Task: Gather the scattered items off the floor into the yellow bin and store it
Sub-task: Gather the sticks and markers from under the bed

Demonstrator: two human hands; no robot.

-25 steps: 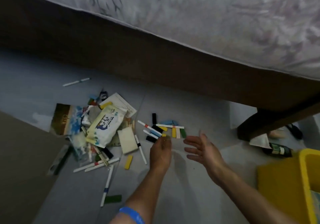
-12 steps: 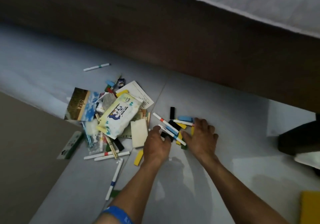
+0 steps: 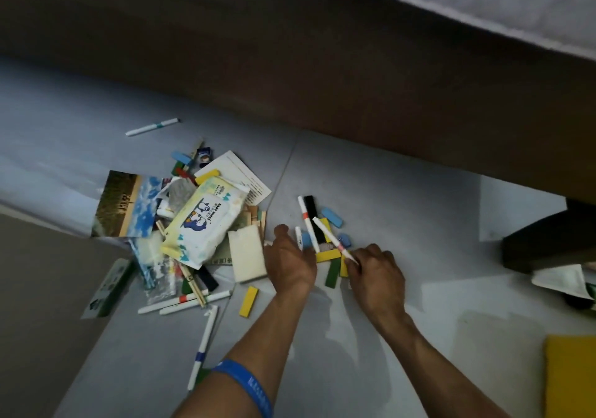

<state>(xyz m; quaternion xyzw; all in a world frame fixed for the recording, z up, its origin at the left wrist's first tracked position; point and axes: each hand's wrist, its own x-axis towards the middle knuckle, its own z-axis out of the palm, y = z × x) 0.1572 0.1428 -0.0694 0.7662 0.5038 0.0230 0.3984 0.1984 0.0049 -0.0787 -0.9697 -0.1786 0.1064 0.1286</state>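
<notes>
The single head-worn camera looked steeply down and forward at close range, framing grey tiled floor (image 3: 403, 211) beyond both hands.

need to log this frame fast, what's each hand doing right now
Left hand: fingers curled into the small pile of markers and blocks; what it grips cannot be told.
Right hand: pinches a white marker by its lower end.

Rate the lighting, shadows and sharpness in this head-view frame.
Head view: dim overall, bed frame nearly black; soft shadows fall under both forearms; the left hand and right hand look slightly soft; wide-angle bending shows at the edges; the baby wipes pack print stays legible.
</notes>
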